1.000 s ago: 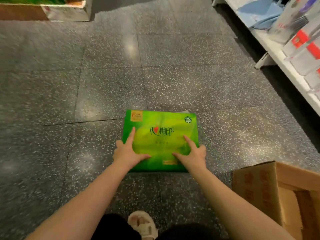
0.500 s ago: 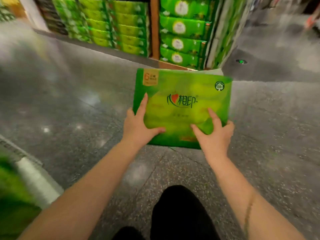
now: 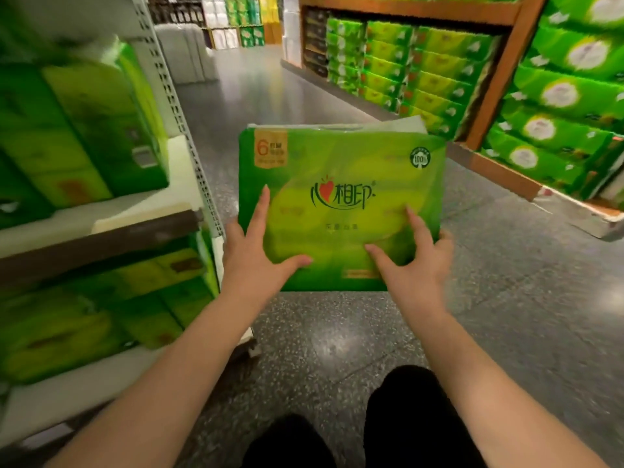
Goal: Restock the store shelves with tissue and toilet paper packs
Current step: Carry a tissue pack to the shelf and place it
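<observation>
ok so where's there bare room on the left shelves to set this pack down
Both hands, left hand and right hand, hold the green pack. The one free patch is the bare white shelf end, between the upper green stack and the perforated upright. The lower shelf looks packed full.

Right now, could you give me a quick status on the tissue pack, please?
Both hands, left and right, hold the green tissue pack off the floor. Stocked shelf at left. Nothing in the way.
</observation>
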